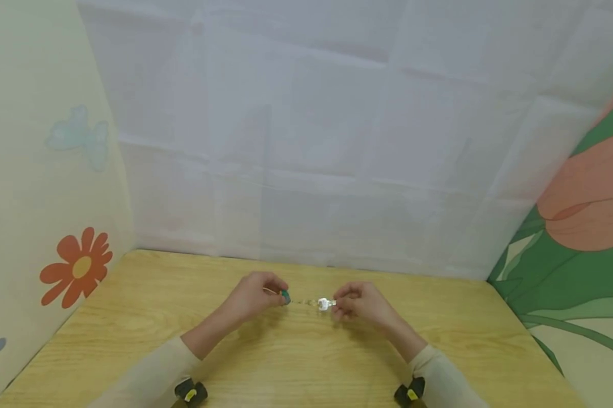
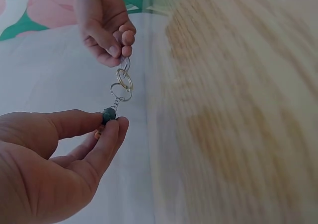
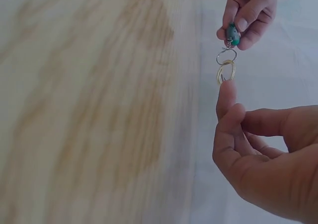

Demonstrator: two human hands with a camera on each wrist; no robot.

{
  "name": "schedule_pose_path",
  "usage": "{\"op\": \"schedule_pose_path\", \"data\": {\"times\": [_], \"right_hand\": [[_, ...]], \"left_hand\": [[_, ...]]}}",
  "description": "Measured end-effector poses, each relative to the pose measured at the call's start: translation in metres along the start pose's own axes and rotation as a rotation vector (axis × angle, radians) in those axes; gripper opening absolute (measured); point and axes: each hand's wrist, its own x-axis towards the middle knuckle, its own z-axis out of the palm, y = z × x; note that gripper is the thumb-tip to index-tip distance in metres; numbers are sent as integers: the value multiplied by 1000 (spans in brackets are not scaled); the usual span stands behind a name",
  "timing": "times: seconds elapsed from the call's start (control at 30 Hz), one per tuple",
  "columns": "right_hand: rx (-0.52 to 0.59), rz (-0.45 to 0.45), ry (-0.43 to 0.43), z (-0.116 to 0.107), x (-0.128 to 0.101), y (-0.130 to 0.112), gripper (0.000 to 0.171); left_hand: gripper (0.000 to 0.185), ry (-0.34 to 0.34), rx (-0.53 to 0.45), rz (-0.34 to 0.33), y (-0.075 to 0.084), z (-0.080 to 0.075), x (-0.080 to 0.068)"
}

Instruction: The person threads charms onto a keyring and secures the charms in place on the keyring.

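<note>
My left hand (image 1: 254, 296) pinches a small green keychain charm (image 2: 109, 114) between thumb and fingertips. From the charm runs a short chain (image 2: 116, 103) to linked metal rings (image 3: 226, 57), one silver and one golden. On the far end hangs a silver key (image 1: 324, 304), which my right hand (image 1: 364, 304) pinches by its blade. Charm, rings and key stretch in a nearly straight line between both hands, over the table. In the right wrist view, my right fingers (image 3: 227, 97) hide most of the key.
The wood-grain table (image 1: 306, 357) spreads below both hands. A white sheet (image 1: 306, 141) hangs behind it. Printed panels with a red flower (image 1: 81, 268) at left and a large pink tulip (image 1: 597, 192) at right stand along the sides.
</note>
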Motion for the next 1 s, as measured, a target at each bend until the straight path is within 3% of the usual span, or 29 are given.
{"op": "schedule_pose_path", "data": {"times": [0.27, 0.43, 0.67, 0.77, 1.0], "right_hand": [[-30, 34, -74, 0, 1, 6, 13], [-82, 55, -141, 2, 0, 3, 11], [-112, 54, -137, 5, -1, 1, 11], [-161, 54, -145, 4, -1, 1, 11], [-448, 28, -104, -13, -6, -9, 21]], "left_hand": [[15, -5, 127, -35, -5, 4, -2], [14, -53, 120, -30, -8, 4, -6], [12, -84, 113, -22, -10, 2, -11], [13, -86, 107, -53, -10, 4, -12], [29, -63, 98, -119, -7, 8, -15]]}}
